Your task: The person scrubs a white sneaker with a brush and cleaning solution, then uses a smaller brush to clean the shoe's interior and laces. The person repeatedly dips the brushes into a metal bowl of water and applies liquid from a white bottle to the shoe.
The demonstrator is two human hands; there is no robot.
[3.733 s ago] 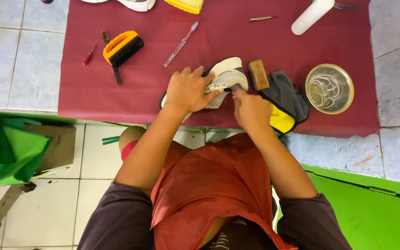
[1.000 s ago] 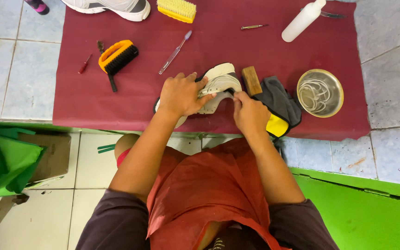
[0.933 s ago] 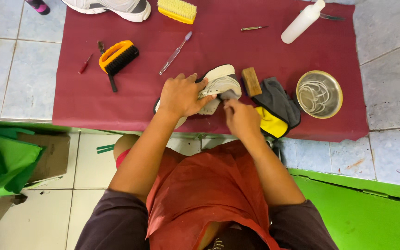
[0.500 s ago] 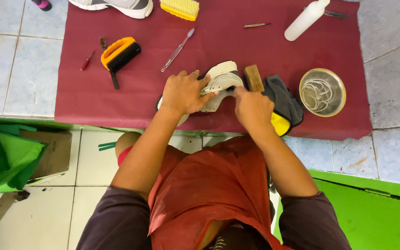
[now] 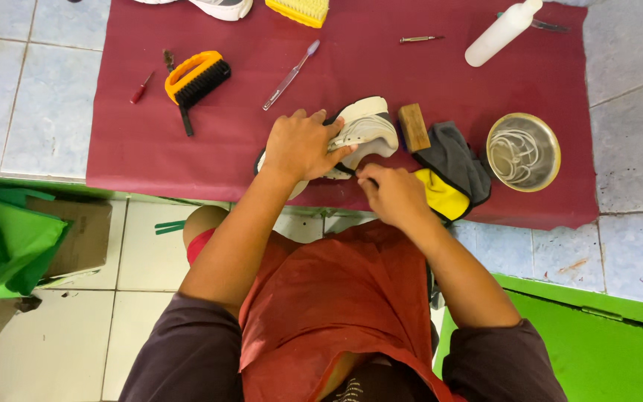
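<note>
A white sneaker (image 5: 366, 130) lies on its side on the dark red mat (image 5: 351, 67) near the front edge. My left hand (image 5: 301, 147) is clamped over its middle and heel. Against the shoe's near side my right hand (image 5: 394, 195) has its fingers pinched together; a thin dark item seems to be in them, too small to name. A small wooden-backed brush (image 5: 413, 126) and a grey and yellow cloth (image 5: 448, 175) lie just right of the shoe.
A metal bowl (image 5: 522, 151) with white laces sits at the right. Farther back are an orange and black brush (image 5: 196, 77), a toothbrush (image 5: 290, 65), a yellow brush (image 5: 299, 10), a white bottle (image 5: 501, 33), another sneaker (image 5: 221, 7). Green bag (image 5: 5, 242) at left.
My right hand has shifted left from beside the cloth to the shoe's near side. The left hand keeps its hold on the sneaker.
</note>
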